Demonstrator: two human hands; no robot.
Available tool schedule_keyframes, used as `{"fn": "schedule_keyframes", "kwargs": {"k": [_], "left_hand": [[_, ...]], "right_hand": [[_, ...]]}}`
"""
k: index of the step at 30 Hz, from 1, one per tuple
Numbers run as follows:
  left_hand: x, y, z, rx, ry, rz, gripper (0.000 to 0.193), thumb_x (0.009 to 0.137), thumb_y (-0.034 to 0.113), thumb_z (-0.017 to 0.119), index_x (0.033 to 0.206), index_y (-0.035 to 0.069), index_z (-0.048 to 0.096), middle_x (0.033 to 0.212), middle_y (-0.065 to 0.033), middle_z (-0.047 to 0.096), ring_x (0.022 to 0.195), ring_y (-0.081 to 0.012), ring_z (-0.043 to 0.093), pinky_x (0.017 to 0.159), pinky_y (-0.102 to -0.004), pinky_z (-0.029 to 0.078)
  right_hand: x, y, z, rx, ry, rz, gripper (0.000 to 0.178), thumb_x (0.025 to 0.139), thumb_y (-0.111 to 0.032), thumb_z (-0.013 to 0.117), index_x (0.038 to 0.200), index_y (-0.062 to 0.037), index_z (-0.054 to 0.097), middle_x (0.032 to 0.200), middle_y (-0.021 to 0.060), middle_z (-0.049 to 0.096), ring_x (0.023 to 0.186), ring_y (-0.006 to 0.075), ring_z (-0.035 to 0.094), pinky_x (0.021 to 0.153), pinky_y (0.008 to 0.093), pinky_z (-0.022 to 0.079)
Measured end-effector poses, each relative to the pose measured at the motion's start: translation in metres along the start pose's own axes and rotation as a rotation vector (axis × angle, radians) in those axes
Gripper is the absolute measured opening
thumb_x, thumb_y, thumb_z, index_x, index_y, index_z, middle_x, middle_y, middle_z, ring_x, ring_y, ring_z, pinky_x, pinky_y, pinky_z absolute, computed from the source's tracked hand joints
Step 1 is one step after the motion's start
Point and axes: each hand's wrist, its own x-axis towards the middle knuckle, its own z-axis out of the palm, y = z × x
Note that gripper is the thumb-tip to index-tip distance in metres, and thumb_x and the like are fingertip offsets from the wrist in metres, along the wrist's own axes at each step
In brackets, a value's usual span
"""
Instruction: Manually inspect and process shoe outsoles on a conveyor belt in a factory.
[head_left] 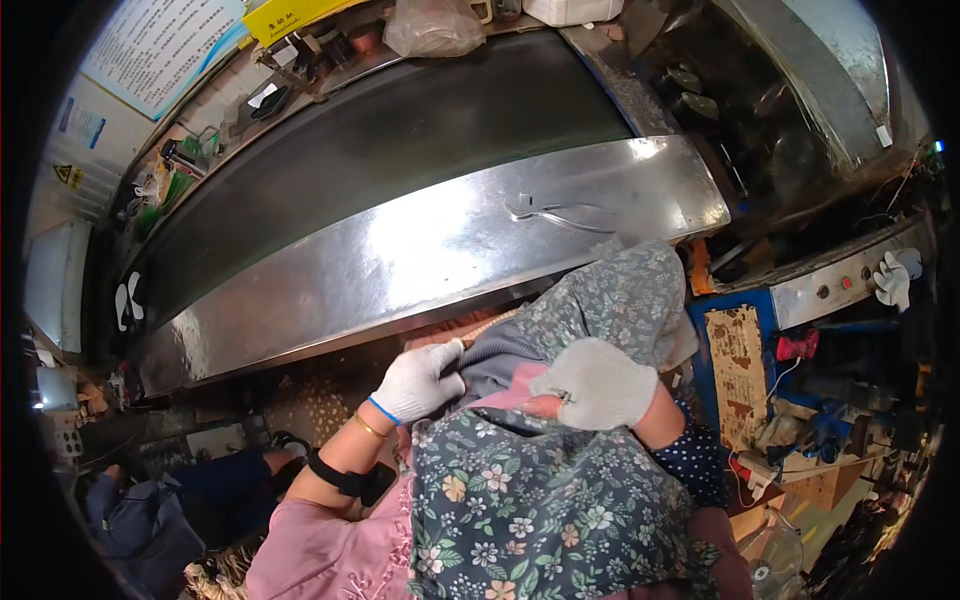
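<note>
Both my hands wear white knitted gloves and work at my lap. My left hand (420, 382) has its fingers curled at the edge of a grey ribbed cloth (490, 355). To its right, my right hand (595, 385) is closed at the upper edge of a dark floral apron (540, 500), its thumb tip bare. Pink cloth (515, 388) shows between the two hands. More floral cloth (615, 300) lies over my knee, beyond the right hand. Pliers-like metal tongs (560, 214) lie on the shiny steel ledge (420, 240), apart from both hands.
Behind the ledge runs a dark conveyor belt (400, 130). A clear plastic bag (433, 27) and a yellow box (290, 15) stand beyond it. At right is a blue machine with a control panel (840, 287). Another person (160, 500) is at lower left.
</note>
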Motion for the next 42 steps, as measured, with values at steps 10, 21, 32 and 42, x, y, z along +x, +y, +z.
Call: {"fn": "schedule_keyframes", "kwargs": {"k": [10, 21, 32, 42], "left_hand": [[0.026, 0.007, -0.019, -0.406, 0.484, -0.112, 0.026, 0.088, 0.009, 0.060, 0.111, 0.000, 0.066, 0.088, -0.0124, 0.069, 0.081, -0.0125, 0.063, 0.077, -0.0289, 0.050], [-0.007, 0.047, -0.036, 0.160, 0.524, 0.128, 0.018, 0.074, 0.006, 0.065, 0.092, 0.005, 0.062, 0.076, -0.0167, 0.057, 0.075, -0.0399, 0.060, 0.067, -0.0454, 0.050], [-0.040, 0.034, -0.015, -0.063, -0.283, -0.173, 0.036, 0.094, 0.024, 0.055, 0.121, 0.002, 0.060, 0.109, -0.0254, 0.065, 0.105, -0.0414, 0.062, 0.092, -0.0458, 0.049], [0.004, 0.034, 0.030, -1.151, 0.236, -0.055, 0.046, 0.089, -0.004, 0.047, 0.134, 0.005, 0.052, 0.127, -0.0039, 0.056, 0.108, -0.0142, 0.057, 0.093, -0.0264, 0.046]], "right_hand": [[0.042, -0.003, 0.041, -0.176, -0.122, 0.293, 0.033, 0.090, -0.037, 0.061, 0.103, -0.0061, 0.061, 0.083, 0.0188, 0.070, 0.080, 0.0367, 0.070, 0.070, 0.0478, 0.054], [0.045, 0.027, 0.061, -0.038, 0.122, 0.329, 0.016, 0.082, -0.026, 0.061, 0.086, -0.0137, 0.070, 0.078, 0.0148, 0.068, 0.076, 0.0368, 0.068, 0.068, 0.0489, 0.053], [0.047, 0.021, 0.064, -0.171, 0.259, 0.064, 0.012, 0.078, -0.020, 0.066, 0.080, -0.0083, 0.068, 0.084, 0.0112, 0.065, 0.077, 0.0330, 0.065, 0.068, 0.0449, 0.053], [0.040, 0.025, 0.058, 0.271, 0.466, 0.015, 0.010, 0.079, -0.010, 0.067, 0.076, -0.0056, 0.058, 0.076, 0.0144, 0.058, 0.072, 0.0354, 0.060, 0.063, 0.0430, 0.048]]}}
